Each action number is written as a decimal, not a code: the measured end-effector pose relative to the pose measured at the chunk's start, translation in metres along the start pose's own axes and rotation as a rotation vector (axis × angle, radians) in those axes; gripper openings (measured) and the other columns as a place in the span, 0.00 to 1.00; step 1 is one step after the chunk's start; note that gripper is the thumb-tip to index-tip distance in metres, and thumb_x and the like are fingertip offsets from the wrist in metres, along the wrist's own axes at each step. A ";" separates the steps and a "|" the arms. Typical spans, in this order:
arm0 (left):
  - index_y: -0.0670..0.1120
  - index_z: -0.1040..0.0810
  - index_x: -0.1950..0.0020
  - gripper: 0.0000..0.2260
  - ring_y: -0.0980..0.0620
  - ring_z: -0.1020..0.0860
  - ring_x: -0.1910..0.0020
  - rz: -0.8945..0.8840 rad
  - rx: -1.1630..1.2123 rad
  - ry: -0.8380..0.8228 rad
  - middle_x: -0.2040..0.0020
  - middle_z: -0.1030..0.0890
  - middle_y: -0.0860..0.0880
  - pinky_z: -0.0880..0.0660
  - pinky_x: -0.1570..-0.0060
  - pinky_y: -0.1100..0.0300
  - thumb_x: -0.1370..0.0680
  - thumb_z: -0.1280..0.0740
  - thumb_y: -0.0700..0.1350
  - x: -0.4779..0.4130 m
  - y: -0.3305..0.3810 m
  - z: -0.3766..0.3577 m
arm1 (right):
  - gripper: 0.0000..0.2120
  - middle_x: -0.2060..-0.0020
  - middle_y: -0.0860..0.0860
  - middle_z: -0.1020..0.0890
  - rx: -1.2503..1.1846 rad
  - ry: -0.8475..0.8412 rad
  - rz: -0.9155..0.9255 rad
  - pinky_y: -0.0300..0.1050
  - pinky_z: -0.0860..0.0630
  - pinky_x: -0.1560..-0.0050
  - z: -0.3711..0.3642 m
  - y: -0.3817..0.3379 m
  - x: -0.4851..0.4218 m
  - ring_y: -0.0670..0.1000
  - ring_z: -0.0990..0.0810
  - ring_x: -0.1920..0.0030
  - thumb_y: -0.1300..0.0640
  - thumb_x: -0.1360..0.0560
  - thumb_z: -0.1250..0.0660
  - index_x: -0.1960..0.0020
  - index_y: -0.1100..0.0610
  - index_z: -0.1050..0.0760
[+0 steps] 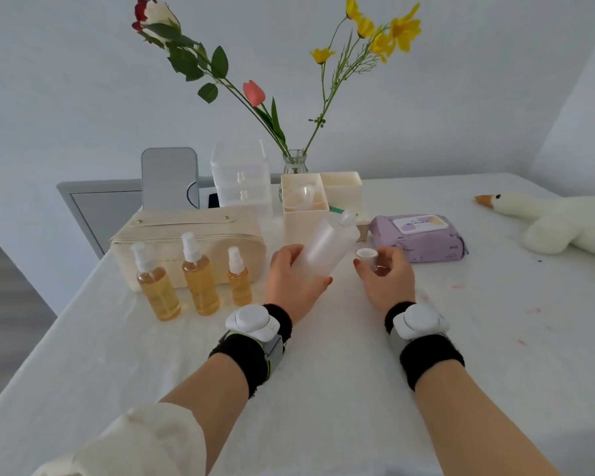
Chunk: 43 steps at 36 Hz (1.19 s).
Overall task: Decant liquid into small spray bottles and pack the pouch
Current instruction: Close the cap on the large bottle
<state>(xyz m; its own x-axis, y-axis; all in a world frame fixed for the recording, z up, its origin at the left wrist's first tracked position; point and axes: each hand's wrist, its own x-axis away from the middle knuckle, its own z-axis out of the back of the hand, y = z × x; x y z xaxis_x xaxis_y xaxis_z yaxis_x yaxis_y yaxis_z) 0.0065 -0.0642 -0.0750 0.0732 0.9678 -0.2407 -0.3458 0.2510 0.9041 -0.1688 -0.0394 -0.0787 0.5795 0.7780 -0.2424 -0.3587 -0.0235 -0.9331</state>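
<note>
My left hand [291, 276] grips a tall translucent white bottle [327, 245], tilted with its flip-top cap pointing up and to the right. My right hand [387, 274] holds a small clear bottle [370, 259] with an open white neck, resting near the tabletop. Three spray bottles with amber liquid stand in a row to the left: a left one [157, 286], a middle one [200, 276] and a shorter right one [239, 278]. Behind them lies the cream zip pouch [186, 235].
A lilac wipes pack [419, 237] lies right of my hands. Cream organizer boxes [304, 201], clear drawers [241, 176], a mirror [169, 178] and a glass vase of flowers [294, 163] stand at the back. A plush goose [557, 221] lies far right. The table's left edge [49, 331] runs diagonally.
</note>
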 end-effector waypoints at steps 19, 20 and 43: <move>0.59 0.30 0.41 0.27 0.72 0.29 0.45 -0.066 0.046 0.101 0.42 0.28 0.59 0.31 0.49 0.71 0.33 0.21 0.47 0.008 -0.014 0.003 | 0.17 0.43 0.49 0.23 -0.019 -0.154 0.429 0.30 0.27 0.51 0.016 -0.094 -0.006 0.44 0.23 0.52 0.66 0.23 0.31 0.36 0.53 0.24; 0.60 0.29 0.41 0.27 0.71 0.29 0.45 -0.067 0.052 0.100 0.42 0.28 0.59 0.31 0.49 0.71 0.33 0.21 0.48 0.008 -0.014 0.003 | 0.18 0.43 0.49 0.23 0.025 -0.176 0.456 0.27 0.29 0.52 0.016 -0.097 -0.006 0.40 0.25 0.53 0.67 0.23 0.31 0.36 0.54 0.24; 0.50 0.26 0.35 0.27 0.60 0.25 0.43 -0.028 0.175 0.112 0.40 0.25 0.54 0.30 0.47 0.71 0.31 0.20 0.46 0.012 -0.012 0.007 | 0.22 0.48 0.47 0.24 0.310 -0.219 0.522 0.28 0.34 0.52 0.005 -0.127 -0.004 0.48 0.26 0.49 0.47 0.27 0.24 0.37 0.55 0.23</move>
<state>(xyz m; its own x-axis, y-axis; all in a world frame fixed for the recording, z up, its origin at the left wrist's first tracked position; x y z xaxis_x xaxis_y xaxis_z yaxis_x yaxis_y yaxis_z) 0.0180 -0.0557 -0.0859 -0.0272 0.9550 -0.2952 -0.1762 0.2861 0.9419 -0.1297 -0.0365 0.0424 0.1201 0.8241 -0.5535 -0.7666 -0.2773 -0.5792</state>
